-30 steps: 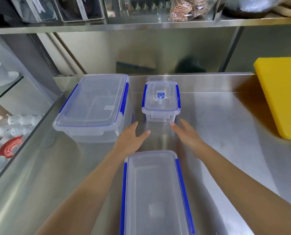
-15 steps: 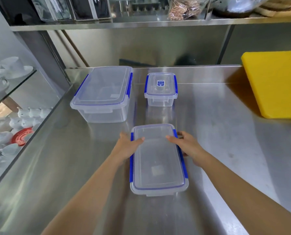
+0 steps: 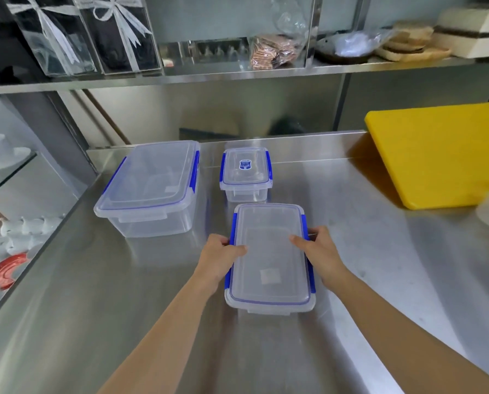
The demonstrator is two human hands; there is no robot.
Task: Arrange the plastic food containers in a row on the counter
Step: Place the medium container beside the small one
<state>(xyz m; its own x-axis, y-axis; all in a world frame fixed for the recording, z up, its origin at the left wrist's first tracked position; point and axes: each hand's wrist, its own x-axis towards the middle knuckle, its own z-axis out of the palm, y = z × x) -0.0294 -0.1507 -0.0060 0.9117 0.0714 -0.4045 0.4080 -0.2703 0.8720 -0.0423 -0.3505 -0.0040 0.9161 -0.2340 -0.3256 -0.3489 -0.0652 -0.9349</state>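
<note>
both hands, left (image 3: pixel 219 258) and right (image 3: pixel 320 253), still clamp the flat container (image 3: pixel 269 260), now nearer the small container (image 3: pixel 246 173).

Both forearms are bare up to the lower edge of the view, with no sleeve on them. The left hand (image 3: pixel 219 255) and the right hand (image 3: pixel 320 251) are bare too, with short fingernails.
</note>
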